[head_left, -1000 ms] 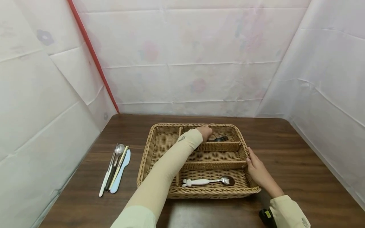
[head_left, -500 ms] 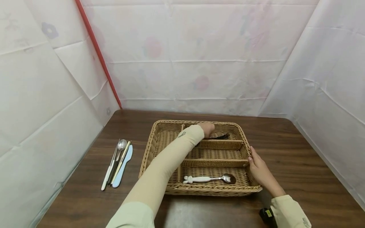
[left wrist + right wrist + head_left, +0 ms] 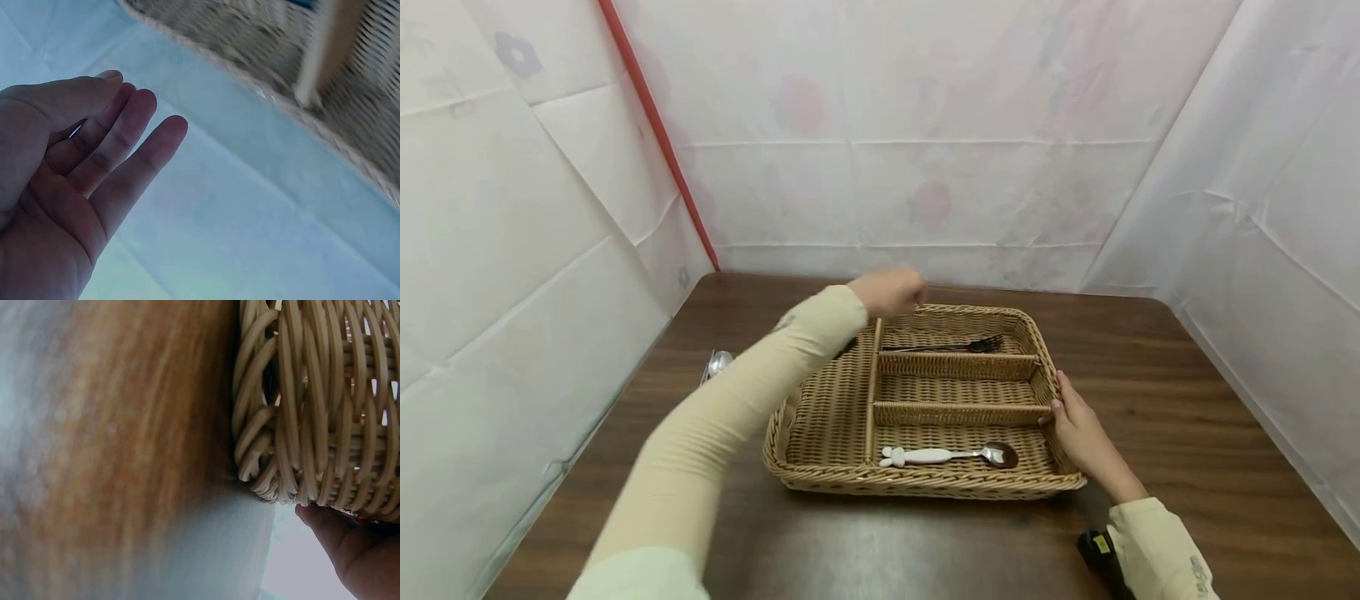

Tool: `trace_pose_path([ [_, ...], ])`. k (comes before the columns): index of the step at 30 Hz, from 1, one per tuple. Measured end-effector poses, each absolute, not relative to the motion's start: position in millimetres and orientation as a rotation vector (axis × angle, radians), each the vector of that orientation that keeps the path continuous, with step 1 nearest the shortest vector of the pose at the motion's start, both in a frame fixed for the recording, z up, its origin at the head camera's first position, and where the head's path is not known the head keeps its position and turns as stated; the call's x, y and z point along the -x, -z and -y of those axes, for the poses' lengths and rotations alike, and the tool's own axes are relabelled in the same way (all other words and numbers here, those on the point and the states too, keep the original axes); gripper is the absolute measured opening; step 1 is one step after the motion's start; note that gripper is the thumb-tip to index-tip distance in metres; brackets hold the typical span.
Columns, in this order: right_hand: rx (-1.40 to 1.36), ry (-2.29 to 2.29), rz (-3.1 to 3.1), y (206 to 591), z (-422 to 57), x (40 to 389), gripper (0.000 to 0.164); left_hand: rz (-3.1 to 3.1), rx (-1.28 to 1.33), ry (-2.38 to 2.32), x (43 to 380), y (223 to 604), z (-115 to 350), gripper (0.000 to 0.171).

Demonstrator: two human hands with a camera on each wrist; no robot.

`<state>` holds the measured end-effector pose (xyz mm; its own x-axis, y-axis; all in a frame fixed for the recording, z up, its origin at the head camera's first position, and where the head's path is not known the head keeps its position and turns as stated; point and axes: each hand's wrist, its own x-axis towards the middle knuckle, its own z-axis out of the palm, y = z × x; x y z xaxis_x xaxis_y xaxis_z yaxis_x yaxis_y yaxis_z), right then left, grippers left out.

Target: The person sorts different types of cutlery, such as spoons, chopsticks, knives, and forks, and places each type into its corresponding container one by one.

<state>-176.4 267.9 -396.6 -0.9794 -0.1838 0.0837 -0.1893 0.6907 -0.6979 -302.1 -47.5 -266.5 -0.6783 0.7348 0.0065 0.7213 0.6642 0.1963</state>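
Observation:
A wicker basket (image 3: 962,408) with dividers stands on the table. In its back right compartment lies a black fork (image 3: 985,343); the front right one holds a spoon (image 3: 928,456) with a white, animal-shaped handle end. My left hand (image 3: 891,292) is raised over the basket's back rim. In the left wrist view that hand (image 3: 81,169) has loosely bent fingers with nothing seen between them. My right hand (image 3: 1082,433) grips the basket's right rim, thumb at the rim's inner side. The right wrist view shows its thumb (image 3: 331,531) against the weave.
Left of the basket, a metal spoon head (image 3: 719,362) shows; my left sleeve (image 3: 722,425) hides the other utensils there. The wooden table (image 3: 1187,400) meets white sheets (image 3: 925,167) at the back and sides.
My left hand has left the fork, rising and moving left out of the back right compartment. The fork now lies there fully in sight. My right hand keeps its grip on the rim.

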Motion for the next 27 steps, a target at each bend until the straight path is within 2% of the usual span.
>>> trace_pose_path([
  [3,-0.319,-1.196,2.885,396,-268,177,0.054,-2.834,-1.199,-0.342,294,258,82,0.009],
  [9,-0.327,-1.173,2.905,400,-269,175,0.054,-2.971,-1.104,-0.375,275,268,161,0.025],
  [14,-0.327,-1.173,2.919,403,-268,172,0.054,-3.086,-0.912,-0.361,253,299,228,0.013],
  [17,-0.331,-1.188,2.923,403,-268,171,0.054,-3.103,-0.709,-0.364,239,318,261,0.005],
  [22,-0.335,-1.181,2.918,403,-267,172,0.053,-3.072,-0.429,-0.427,224,345,302,0.003],
  [23,-0.333,-1.182,2.918,403,-268,172,0.053,-3.059,-0.376,-0.436,221,350,307,0.004],
  [27,-0.334,-1.182,2.912,403,-270,173,0.053,-3.009,-0.189,-0.457,213,369,317,0.029],
])
